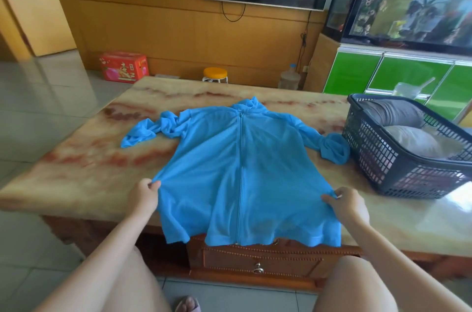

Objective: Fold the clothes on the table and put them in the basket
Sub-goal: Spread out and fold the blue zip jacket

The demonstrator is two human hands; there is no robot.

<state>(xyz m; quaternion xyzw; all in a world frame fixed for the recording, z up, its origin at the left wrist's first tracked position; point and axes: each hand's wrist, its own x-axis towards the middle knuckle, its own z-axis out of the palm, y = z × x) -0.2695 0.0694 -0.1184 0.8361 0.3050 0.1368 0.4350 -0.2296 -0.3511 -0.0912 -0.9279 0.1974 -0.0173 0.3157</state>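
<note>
Jacket: blue zip-front jacket [240,166] spread front-up across the middle of the table [84,166], zip closed, hem draped over the near edge and covering part of the wooden frame below.
Hood or collar: bunched at the far end of the jacket; shape hard to make out.
Sleeves: left sleeve [148,130] twisted and crumpled on the tabletop; right sleeve [332,148] rolled into a lump, just beside the basket wall, contact unclear.
Left hand: left hand [144,195] pinching the jacket's left side edge near the hem, fingers closed narrow on a small fold of cloth.
Right hand: right hand [344,203] pinching the jacket's right side edge at about the same level, fingertips closed tight on the fabric.
Basket: dark mesh basket [383,158] on the table's right side, right part cut off by the frame edge.
Basket contents: grey folded cloth [393,112] at the far end, pale cloth [419,140] nearer; lower layers seen only dimly through the mesh.
Drawer: wooden drawer [260,259] under the tabletop, upper edge partly hidden by the hanging hem.
Forearms: both entering from the bottom, elbows out of view.
</note>
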